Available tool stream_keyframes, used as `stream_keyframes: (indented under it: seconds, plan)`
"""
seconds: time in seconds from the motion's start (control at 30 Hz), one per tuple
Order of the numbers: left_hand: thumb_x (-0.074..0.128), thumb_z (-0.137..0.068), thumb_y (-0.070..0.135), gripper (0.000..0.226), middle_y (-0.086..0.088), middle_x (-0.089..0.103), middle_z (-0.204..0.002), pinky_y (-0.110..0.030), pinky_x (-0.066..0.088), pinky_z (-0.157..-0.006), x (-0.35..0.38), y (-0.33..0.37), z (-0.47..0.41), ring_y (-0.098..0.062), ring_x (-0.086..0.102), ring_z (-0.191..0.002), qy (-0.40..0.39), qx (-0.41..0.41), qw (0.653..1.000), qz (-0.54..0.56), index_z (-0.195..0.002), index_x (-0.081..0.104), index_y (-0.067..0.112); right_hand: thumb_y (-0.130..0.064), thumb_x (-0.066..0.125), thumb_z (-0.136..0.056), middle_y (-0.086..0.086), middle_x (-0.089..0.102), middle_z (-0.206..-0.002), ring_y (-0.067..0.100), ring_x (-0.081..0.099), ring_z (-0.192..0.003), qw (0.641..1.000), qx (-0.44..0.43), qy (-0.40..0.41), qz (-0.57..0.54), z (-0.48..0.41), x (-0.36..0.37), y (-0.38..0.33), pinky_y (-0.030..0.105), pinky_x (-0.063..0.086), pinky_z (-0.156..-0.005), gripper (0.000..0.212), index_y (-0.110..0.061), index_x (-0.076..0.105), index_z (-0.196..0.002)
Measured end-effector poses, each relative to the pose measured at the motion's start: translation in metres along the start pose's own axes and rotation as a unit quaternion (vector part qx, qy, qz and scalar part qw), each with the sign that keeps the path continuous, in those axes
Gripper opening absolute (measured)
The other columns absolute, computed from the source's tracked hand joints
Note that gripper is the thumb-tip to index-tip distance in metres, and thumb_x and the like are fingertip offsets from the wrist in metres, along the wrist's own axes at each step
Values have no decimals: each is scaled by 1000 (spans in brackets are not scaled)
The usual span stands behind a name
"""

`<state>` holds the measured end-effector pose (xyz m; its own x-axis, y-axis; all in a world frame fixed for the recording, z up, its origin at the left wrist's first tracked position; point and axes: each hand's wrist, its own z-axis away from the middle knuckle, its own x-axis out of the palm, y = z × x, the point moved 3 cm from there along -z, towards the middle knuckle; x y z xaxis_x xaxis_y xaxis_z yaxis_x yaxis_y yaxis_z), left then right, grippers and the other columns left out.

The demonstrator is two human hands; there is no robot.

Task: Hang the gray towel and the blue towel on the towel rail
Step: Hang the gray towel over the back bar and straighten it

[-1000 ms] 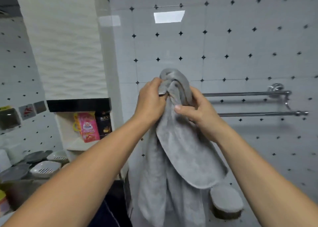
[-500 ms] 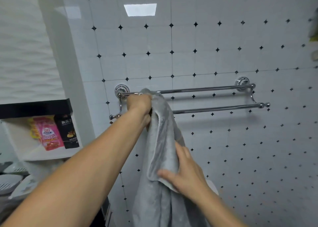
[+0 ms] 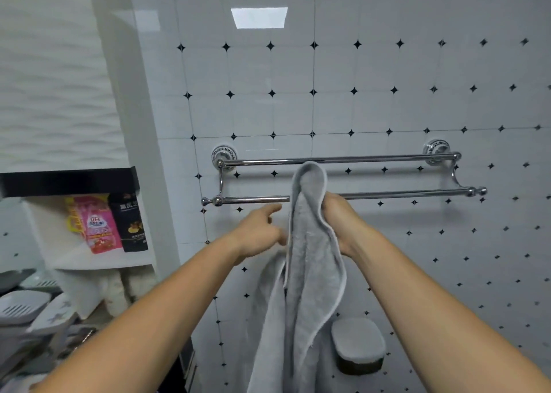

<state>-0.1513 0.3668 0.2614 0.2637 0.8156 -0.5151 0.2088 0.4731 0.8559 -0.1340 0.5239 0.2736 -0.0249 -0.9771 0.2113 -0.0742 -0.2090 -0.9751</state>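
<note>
The gray towel (image 3: pixel 310 273) hangs in a long fold in front of the chrome double towel rail (image 3: pixel 387 158) on the tiled wall. Its folded top rises above the front bar (image 3: pixel 253 199) and hides part of it; I cannot tell whether it rests on the bar. My right hand (image 3: pixel 343 225) is shut on the towel's right side just under the front bar. Against the towel's left edge is my left hand (image 3: pixel 262 231), fingers spread and index finger stretched out. No blue towel is in view.
A white shelf niche (image 3: pixel 104 261) at the left holds a pink pouch (image 3: pixel 97 225) and a black pouch (image 3: pixel 131 222). Soap dishes (image 3: pixel 26 306) are stacked at the lower left. A gray-topped holder (image 3: pixel 357 342) sticks out of the wall below the rail.
My left hand has let go of the towel's top and opened. My right hand has moved up from the lower fold to grip the towel near the front bar. The towel has shifted right along the rail.
</note>
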Motion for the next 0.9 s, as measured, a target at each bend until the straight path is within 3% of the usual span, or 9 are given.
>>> stream_keyframes:
  seconds: [0.07, 0.17, 0.27, 0.33, 0.43, 0.57, 0.63, 0.73, 0.9]
  plan:
    - [72, -61, 22, 95, 4, 48, -138, -20, 43, -82, -2, 17, 2, -10, 53, -118, -11, 83, 994, 76, -147, 34, 34, -18, 53, -93, 10, 73, -72, 23, 69, -61, 995, -11, -87, 56, -1, 9, -6, 29, 54, -55, 23, -5, 71, -87]
    - [85, -60, 22, 101, 6, 54, -128, -25, 44, -96, -17, 35, -4, -11, 56, -114, 24, 122, 986, 108, -147, 34, 31, -18, 64, -87, 28, 68, -111, 39, 67, -95, 974, -14, -161, 159, 1, 22, -3, 49, 56, -86, 25, -5, 71, -107]
    - [82, -73, 9, 40, 0, 65, -80, -19, 49, -72, -25, 40, -10, -5, 61, -69, 49, 143, 985, 84, -110, 68, 13, -23, 65, -86, 13, 69, -92, 24, 65, -83, 965, -18, -208, 158, 2, 24, 4, 35, 56, -72, 18, -12, 73, -99]
    - [77, -80, 9, 5, 0, 66, -70, -16, 48, -61, -21, 40, -12, 0, 58, -57, 50, 148, 986, 52, -82, 72, 9, -28, 68, -78, 1, 70, -71, 13, 65, -64, 971, 4, -178, 162, 4, 16, 4, 26, 52, -57, 14, -17, 77, -77]
    - [66, -89, 22, 20, 1, 58, -69, -24, 41, -59, -12, 44, -17, -7, 49, -59, 89, 165, 982, -18, -71, 60, 17, -20, 60, -86, 4, 68, -65, 12, 63, -52, 976, 7, -114, 188, 2, -3, 3, 22, 49, -49, 24, -12, 72, -67]
    - [51, -95, 27, 25, 6, 48, -70, -30, 34, -59, -10, 64, -25, -11, 42, -63, 225, 176, 958, 15, -72, 43, 22, -58, 54, -85, 8, 76, -100, 21, 72, -93, 985, -51, -106, 124, 9, -15, 4, 35, 56, -84, 50, -16, 76, -99]
    - [50, -95, 26, 24, 8, 48, -72, -31, 33, -61, -11, 73, -29, -9, 43, -65, 244, 181, 953, 7, -73, 42, 23, -66, 66, -67, -5, 76, -98, 16, 71, -95, 953, -116, -49, 277, 15, -24, 17, 37, 54, -84, 52, -26, 72, -100]
    - [52, -94, 26, 20, 7, 48, -70, -30, 34, -60, -19, 87, -34, -13, 44, -65, 255, 201, 946, 20, -76, 46, 20, -48, 61, -62, -16, 66, -82, 17, 63, -86, 860, -108, 108, 487, 27, -48, 56, 31, 49, -71, 28, -36, 57, -87]
    - [54, -90, 20, 41, 6, 31, -53, -26, 22, -45, -47, 115, -34, -11, 27, -48, 276, 251, 925, 73, -55, 33, 22, -51, 58, -68, -16, 62, -110, 10, 61, -101, 863, -26, 169, 475, 61, -65, 134, 30, 47, -77, 51, -41, 47, -117]
